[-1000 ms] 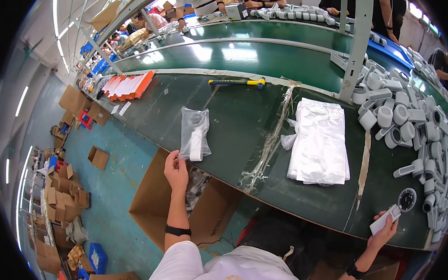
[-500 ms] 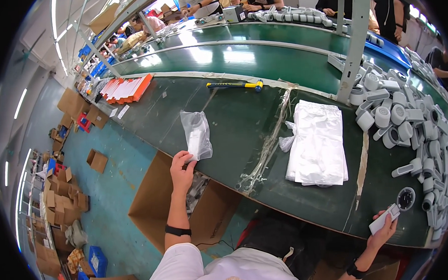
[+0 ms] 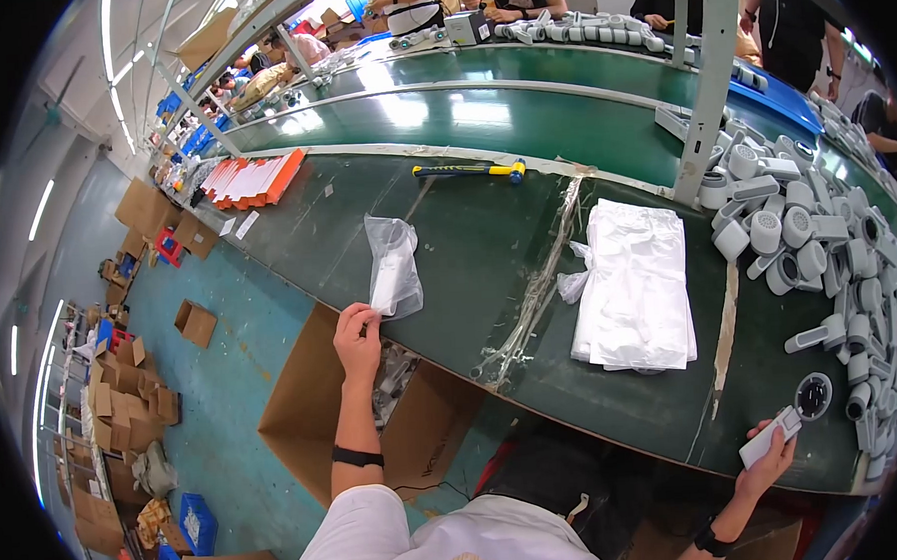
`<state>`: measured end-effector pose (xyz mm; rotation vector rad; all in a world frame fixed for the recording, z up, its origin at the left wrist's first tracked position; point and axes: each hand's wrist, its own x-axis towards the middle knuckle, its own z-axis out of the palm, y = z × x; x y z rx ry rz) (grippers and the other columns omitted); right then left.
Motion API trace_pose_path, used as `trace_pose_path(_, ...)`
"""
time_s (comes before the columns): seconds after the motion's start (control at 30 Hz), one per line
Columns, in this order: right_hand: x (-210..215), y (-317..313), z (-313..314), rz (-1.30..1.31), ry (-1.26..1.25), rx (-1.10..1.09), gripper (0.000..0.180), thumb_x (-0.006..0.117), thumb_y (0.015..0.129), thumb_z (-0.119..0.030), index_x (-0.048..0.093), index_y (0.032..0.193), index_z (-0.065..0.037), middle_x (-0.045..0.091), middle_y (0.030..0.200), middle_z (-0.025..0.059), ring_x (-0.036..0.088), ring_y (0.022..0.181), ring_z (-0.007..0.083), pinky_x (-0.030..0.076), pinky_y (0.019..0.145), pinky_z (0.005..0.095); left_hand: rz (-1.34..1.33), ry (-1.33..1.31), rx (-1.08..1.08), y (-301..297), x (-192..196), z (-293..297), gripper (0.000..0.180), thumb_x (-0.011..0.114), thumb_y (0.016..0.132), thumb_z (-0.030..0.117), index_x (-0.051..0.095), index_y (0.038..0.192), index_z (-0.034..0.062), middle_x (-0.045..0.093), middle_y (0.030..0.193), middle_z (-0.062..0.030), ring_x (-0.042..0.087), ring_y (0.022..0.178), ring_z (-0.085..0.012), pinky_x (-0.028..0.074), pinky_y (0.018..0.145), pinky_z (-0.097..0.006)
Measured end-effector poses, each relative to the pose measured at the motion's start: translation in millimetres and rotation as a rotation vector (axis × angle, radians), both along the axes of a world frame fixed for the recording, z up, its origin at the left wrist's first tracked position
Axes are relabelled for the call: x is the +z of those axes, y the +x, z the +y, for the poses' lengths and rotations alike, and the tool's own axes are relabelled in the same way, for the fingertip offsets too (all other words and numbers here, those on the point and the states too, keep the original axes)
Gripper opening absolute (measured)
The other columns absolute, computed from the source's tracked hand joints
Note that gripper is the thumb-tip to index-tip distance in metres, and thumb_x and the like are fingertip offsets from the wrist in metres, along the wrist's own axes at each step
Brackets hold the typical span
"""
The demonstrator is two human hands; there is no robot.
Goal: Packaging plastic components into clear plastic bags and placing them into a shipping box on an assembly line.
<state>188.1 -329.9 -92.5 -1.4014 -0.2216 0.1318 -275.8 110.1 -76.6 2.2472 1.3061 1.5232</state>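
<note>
My left hand [image 3: 357, 346] is closed in a pinch on the near end of a clear plastic bag [image 3: 406, 282], at the table's front edge. Inside the bag lies a white, elongated item, partly blurred by the plastic. Far to the right, my right hand [image 3: 769, 464] grips the pale flat handle of a small handheld fan [image 3: 812, 397]. Its round dark head points away from me, low over the table. Beside it spreads a large pile of similar grey-white fans [image 3: 797, 230].
A stack of white plastic bags [image 3: 634, 287] lies mid-table, left of the fan pile. A yellow-and-black hammer [image 3: 474, 172] and an orange tray of white slips [image 3: 256, 178] lie farther back. Below the front edge stands an open cardboard box [image 3: 309, 401]. A metal post [image 3: 709, 98] rises at right.
My left hand has shifted slightly left and up, its fingers still on the bag, which has turned a little. My right hand and the fan stay put. People in the background have moved.
</note>
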Motion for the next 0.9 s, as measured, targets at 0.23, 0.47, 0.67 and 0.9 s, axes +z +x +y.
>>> trace_pose_path(0.23, 2, -1, 1, 0.003, 0.009, -0.001, 0.032, 0.052, 0.097, -0.017, 0.053, 0.123, 0.002, 0.063, 0.091, 0.008, 0.058, 0.073, 0.0141, 0.049, 0.067, 0.0272, -0.334, -0.254, 0.017, -8, 32, 13, 0.02, 0.067, 0.086, 0.014, 0.064, 0.1, 0.0, 0.066, 0.094, -0.0073, 0.059, 0.078, -0.0126, 0.047, 0.069, -0.026)
trace_pose_path(0.47, 0, -1, 1, -0.012, 0.021, -0.011, 0.032, 0.052, 0.097, -0.017, 0.053, 0.123, 0.002, 0.062, 0.09, 0.0082, 0.058, 0.073, 0.0142, 0.049, 0.067, 0.0273, 0.334, -0.555, 0.206, 26, 35, 44, 0.065, 0.073, 0.077, 0.044, 0.057, 0.121, 0.0002, 0.067, 0.098, -0.0183, 0.065, 0.09, -0.0328, 0.05, 0.082, -0.042)
trace_pose_path(0.67, 1, -1, -1, -0.001, 0.037, 0.013, 0.031, 0.053, 0.096, -0.016, 0.053, 0.122, 0.001, 0.062, 0.089, 0.0089, 0.059, 0.072, 0.0152, 0.049, 0.066, 0.0271, 0.413, -0.482, 0.281, 57, 31, 34, 0.063, 0.076, 0.077, 0.034, 0.052, 0.126, 0.0026, 0.058, 0.112, -0.021, 0.058, 0.104, -0.0392, 0.047, 0.089, -0.046)
trace_pose_path(0.9, 6, -5, 5, 0.011, 0.031, 0.013, 0.029, 0.053, 0.096, -0.016, 0.053, 0.12, 0.001, 0.062, 0.087, 0.009, 0.059, 0.069, 0.0153, 0.049, 0.065, 0.0272, 0.389, -0.222, 0.272, 72, 19, 52, 0.055, 0.073, 0.08, 0.017, 0.045, 0.126, 0.0026, 0.051, 0.113, -0.0217, 0.055, 0.103, -0.041, 0.046, 0.087, -0.045)
